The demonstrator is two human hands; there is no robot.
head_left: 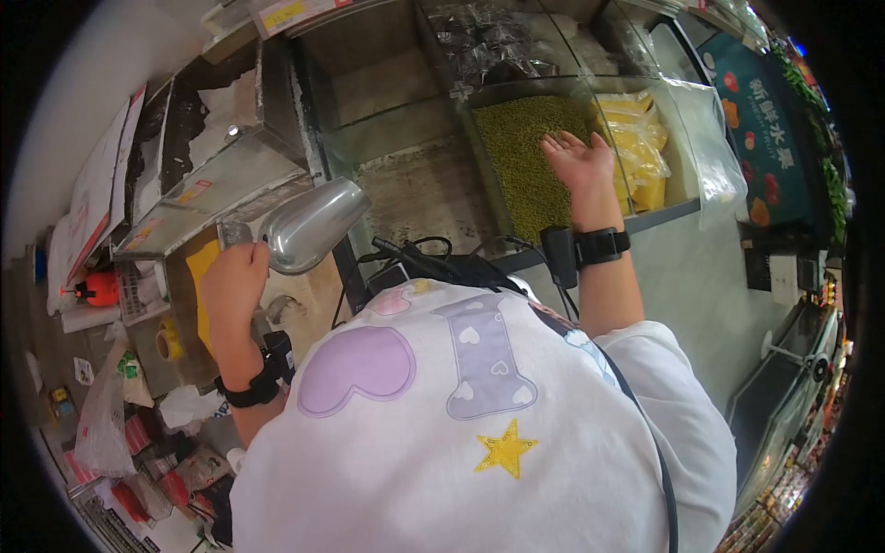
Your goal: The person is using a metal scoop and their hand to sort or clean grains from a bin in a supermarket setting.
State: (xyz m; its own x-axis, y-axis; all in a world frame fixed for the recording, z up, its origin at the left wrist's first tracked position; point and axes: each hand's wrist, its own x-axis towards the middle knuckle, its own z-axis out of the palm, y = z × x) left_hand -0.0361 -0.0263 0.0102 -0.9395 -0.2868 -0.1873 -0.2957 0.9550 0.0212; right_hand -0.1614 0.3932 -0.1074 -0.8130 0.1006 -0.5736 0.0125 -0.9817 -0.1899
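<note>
My left hand (232, 281) is closed round the handle of a shiny metal scoop (312, 226), its mouth pointing up and to the right. The scoop's bowl overlaps the edge of a bare-bottomed bin. Palm up with fingers apart, my right hand (581, 164) is over the right side of a bin of small green beans (521, 138) and holds nothing. Just to its right, bags of something yellow (636, 138) fill the neighbouring compartment.
Clear dividers separate the bins. Dark wrapped packets (493, 41) lie in a back bin. A clear plastic bag (708, 152) hangs at the right end. White-stained containers (226, 115) stand at left; yellow tape (169, 341) and plastic bags (101, 415) lie lower left.
</note>
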